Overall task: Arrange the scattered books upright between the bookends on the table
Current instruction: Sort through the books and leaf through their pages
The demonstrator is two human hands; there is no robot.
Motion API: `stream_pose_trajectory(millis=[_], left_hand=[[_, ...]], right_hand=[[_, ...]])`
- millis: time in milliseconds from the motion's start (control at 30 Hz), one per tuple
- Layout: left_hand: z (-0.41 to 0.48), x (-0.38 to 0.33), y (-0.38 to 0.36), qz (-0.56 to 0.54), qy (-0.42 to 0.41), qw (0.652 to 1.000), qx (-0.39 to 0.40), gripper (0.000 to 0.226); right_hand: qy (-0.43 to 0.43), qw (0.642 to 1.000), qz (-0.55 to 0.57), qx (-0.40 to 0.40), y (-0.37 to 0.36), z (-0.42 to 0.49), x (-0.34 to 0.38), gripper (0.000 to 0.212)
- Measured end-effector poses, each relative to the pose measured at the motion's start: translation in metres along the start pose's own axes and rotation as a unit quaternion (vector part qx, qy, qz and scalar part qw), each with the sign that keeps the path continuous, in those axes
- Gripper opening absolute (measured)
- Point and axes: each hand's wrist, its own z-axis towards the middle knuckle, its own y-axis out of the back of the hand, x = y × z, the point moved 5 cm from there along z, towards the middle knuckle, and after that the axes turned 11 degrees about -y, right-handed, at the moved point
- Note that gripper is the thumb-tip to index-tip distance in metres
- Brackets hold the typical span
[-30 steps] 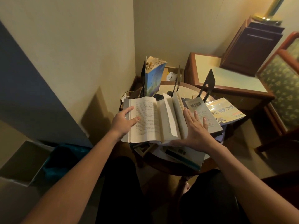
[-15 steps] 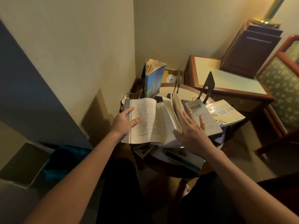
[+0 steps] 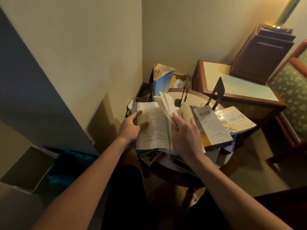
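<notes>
Nearest, the left hand (image 3: 131, 128) is lying on the left page of the open book (image 3: 154, 128), its grip slack, thumb and forefinger spread flat on the paper and pinning it down. The right hand (image 3: 184, 135) is pressing against the right-hand block of pages, which is standing up towards the spine with loose leaves fanning above. Its fingertips are hiding among the leaves, so I cannot tell whether its grip is pinching them or only pushing. By my reading, this book is being shut, ready for standing up.

It is sitting on a pile (image 3: 151, 157) of other books lying flat at the near edge of the surface (image 3: 196, 99). Just to the right, the barcode book (image 3: 211, 127) and the yellow book (image 3: 235, 120) are lying flat too, overlapping.

Farther back, the left bookend (image 3: 151, 83), middle bookend (image 3: 186, 87) and right bookend (image 3: 217, 92) are standing up. Only the blue book (image 3: 163, 82) is standing upright, leaning on the left bookend.

So the task is looking barely begun: one book is placed, one is being handled, and the rest are waiting.
</notes>
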Motion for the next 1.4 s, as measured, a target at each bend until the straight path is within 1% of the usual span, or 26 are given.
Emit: stream_pose_trajectory(millis=[133,233,333,467,567,667,767,833,933,1033,1067,1133,1200,1267,1333,1400], left_hand=[[0.0,0.003,0.002,-0.019,0.012,1.0,-0.009,0.065],[-0.001,0.005,0.002,-0.02,0.017,1.0,-0.017,0.061],[0.0,0.005,0.001,-0.029,0.018,0.999,-0.017,0.059],[0.0,0.002,-0.001,-0.027,0.024,0.999,-0.018,0.062],[-0.001,0.001,-0.001,-0.035,0.026,0.999,-0.019,0.062],[-0.003,-0.002,-0.001,-0.039,0.025,0.999,-0.02,0.064],[-0.003,-0.005,-0.001,-0.039,0.024,0.999,-0.016,0.063],[-0.002,-0.006,0.001,-0.049,0.026,0.998,-0.012,0.06],[-0.002,-0.006,0.004,-0.053,0.034,0.998,-0.015,0.045],[-0.003,-0.006,0.008,-0.088,0.064,0.993,-0.039,0.036],[-0.004,-0.004,0.01,-0.102,0.082,0.99,-0.05,0.039],[-0.006,0.0,0.013,-0.095,0.095,0.99,-0.051,0.055],[-0.008,0.004,0.011,-0.037,0.073,0.996,-0.025,0.078],[-0.007,0.009,0.006,0.027,0.05,0.998,0.003,0.097],[-0.003,0.011,0.002,0.07,0.031,0.997,0.0,0.102],[0.002,0.012,0.0,0.106,0.025,0.994,-0.009,0.1]], right_hand=[[0.021,1.0,0.005,0.011,-0.014,-0.009,0.03,0.048],[-0.047,0.999,0.011,0.009,-0.022,-0.004,0.024,0.048],[-0.094,0.993,0.066,-0.018,-0.017,0.0,0.013,0.05],[-0.114,0.99,0.079,-0.019,-0.008,0.001,0.001,0.075],[-0.132,0.984,0.116,-0.007,-0.006,0.0,-0.006,0.096],[-0.132,0.983,0.123,0.031,-0.008,0.0,-0.006,0.102],[-0.089,0.991,0.078,0.054,-0.013,-0.003,0.003,0.097],[-0.054,0.994,0.072,0.057,-0.015,-0.008,0.013,0.093],[0.006,0.994,0.062,0.09,-0.027,-0.017,0.025,0.092],[0.074,0.989,0.005,0.132,-0.043,-0.025,0.031,0.09],[0.089,0.985,-0.01,0.146,-0.048,-0.026,0.032,0.089],[0.109,0.977,-0.033,0.182,-0.052,-0.026,0.034,0.088],[0.114,0.971,-0.046,0.205,-0.053,-0.025,0.036,0.079],[0.096,0.973,-0.019,0.207,-0.051,-0.022,0.036,0.062],[0.08,0.98,-0.008,0.184,-0.05,-0.017,0.032,0.051],[0.045,0.984,-0.01,0.172,-0.052,-0.011,0.022,0.055]])
